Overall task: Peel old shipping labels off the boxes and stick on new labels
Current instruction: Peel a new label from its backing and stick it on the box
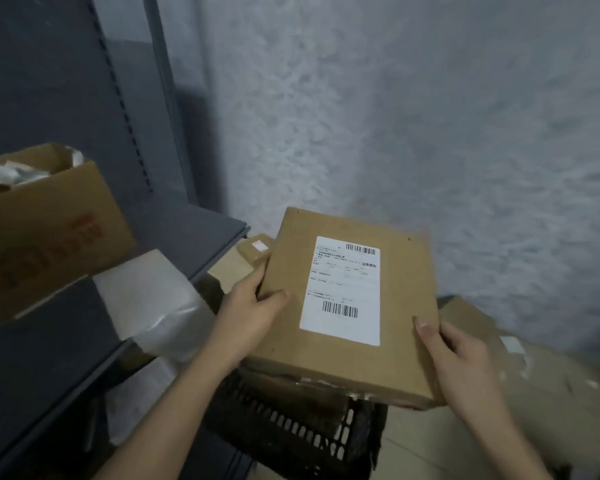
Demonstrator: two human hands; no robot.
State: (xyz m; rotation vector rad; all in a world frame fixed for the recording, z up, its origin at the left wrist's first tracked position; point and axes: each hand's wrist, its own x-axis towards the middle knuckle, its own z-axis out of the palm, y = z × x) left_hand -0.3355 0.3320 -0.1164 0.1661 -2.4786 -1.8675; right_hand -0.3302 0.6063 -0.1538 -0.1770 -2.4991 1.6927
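Observation:
A flat brown cardboard box (406, 306) is held in the air in front of me, its top face up. A white shipping label (342, 289) with two barcodes is stuck flat on that face. My left hand (248, 311) grips the box's left edge, thumb on top and fingers underneath. My right hand (459, 355) grips the near right corner, thumb lying on the top face. Another small brown box (255, 252) with a little white sticker lies behind the left hand.
A dark grey metal shelf (201, 237) stands at left with an open carton (49, 216) and a white plastic-wrapped parcel (153, 299) on it. A black slotted plastic crate (291, 424) sits under the held box. More cardboard (534, 375) lies at right by the grey wall.

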